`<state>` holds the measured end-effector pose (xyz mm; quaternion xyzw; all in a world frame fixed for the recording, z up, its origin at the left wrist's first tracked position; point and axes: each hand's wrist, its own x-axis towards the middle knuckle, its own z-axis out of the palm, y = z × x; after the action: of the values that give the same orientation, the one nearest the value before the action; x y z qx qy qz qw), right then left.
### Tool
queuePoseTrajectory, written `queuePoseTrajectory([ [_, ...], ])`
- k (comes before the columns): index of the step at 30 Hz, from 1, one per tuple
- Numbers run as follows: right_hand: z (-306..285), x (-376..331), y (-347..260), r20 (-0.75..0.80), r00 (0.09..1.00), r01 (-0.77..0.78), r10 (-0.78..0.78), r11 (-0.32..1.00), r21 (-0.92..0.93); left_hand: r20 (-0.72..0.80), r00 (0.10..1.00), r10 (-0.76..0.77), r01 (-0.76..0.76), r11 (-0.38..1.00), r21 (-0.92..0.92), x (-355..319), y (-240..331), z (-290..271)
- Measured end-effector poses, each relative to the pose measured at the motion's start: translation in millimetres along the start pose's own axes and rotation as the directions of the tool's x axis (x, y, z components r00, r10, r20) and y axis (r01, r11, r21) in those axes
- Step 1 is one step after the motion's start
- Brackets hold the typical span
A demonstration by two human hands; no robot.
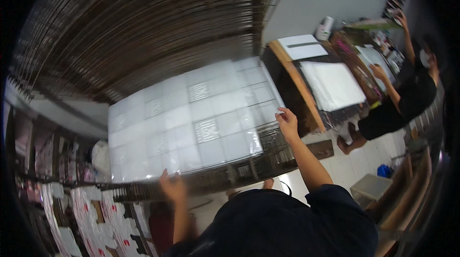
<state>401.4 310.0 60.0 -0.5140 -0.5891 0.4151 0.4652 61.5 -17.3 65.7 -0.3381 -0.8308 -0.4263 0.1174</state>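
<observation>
Clear-white plastic sheets (pixel 182 113) with pale printed squares lie side by side on a wire shelf of a drying rack (pixel 273 142). At the shelf's right edge is my right hand (pixel 287 122), its fingers bent and close together; what they grip, if anything, is too small to make out. My left hand (pixel 173 186) is by the near edge of the sheets, toward the left. Motion smears its fingers, so whether it touches the sheets is unclear.
Raised wire shelves (pixel 158 22) hang over the far side. To the right, a wooden table (pixel 297 89) bears a stack of white sheets (pixel 333 84). A co-worker (pixel 407 99) reaches over a bench there. Red-marked white plastic pieces (pixel 88 214) hang at lower left; a grey box (pixel 371 187) stands lower right.
</observation>
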Motion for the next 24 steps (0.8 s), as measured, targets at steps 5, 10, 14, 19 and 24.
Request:
queuePoseTrajectory([
  [5,-102.6,35.6,19.1,-0.274,0.913,-0.145,0.301,0.87,0.472,0.036,0.994,0.105,-0.106,0.994,0.006,-25.7,11.8,16.7],
  [10,-217.9,68.2,101.6,-0.398,0.702,0.015,0.59,0.547,0.837,0.11,0.987,0.121,-0.122,0.993,0.004,-30.6,42.5,32.8],
  [14,-262.9,82.3,129.8,-0.382,0.615,0.223,0.69,0.312,0.924,0.156,0.969,0.193,-0.192,0.981,-0.027,-34.2,72.4,35.9],
  [19,-284.2,111.8,169.4,-0.283,0.624,0.278,0.728,0.131,0.952,0.203,0.963,0.178,-0.164,0.983,-0.082,-39.2,119.9,35.8],
  [24,-277.4,142.9,169.1,-0.228,0.62,0.24,0.75,0.096,0.966,0.207,0.974,0.096,-0.082,0.994,-0.076,-52.3,148.8,34.4],
])
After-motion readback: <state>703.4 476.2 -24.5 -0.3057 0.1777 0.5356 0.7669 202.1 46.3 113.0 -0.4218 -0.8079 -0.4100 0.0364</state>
